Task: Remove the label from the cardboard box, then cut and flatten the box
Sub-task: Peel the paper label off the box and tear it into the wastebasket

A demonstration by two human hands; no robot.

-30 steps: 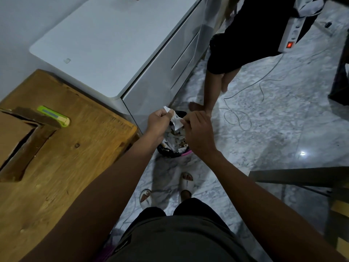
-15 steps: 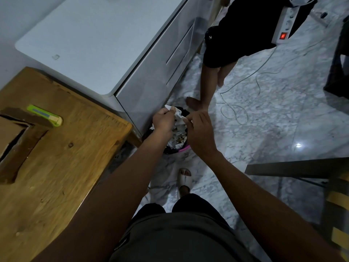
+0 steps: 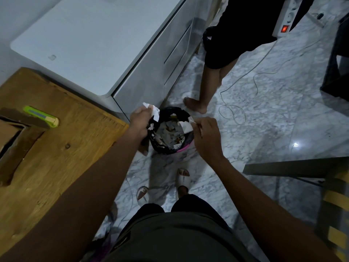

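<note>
Both hands over the lined bin [image 3: 171,133]: left hand [image 3: 139,120] pinches one white label scrap [image 3: 154,111], right hand [image 3: 204,134] pinches another scrap [image 3: 186,125].

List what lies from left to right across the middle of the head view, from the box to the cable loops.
Cardboard box → green cutter → left hand holding a paper scrap → bin → right hand → coiled cable.
</note>
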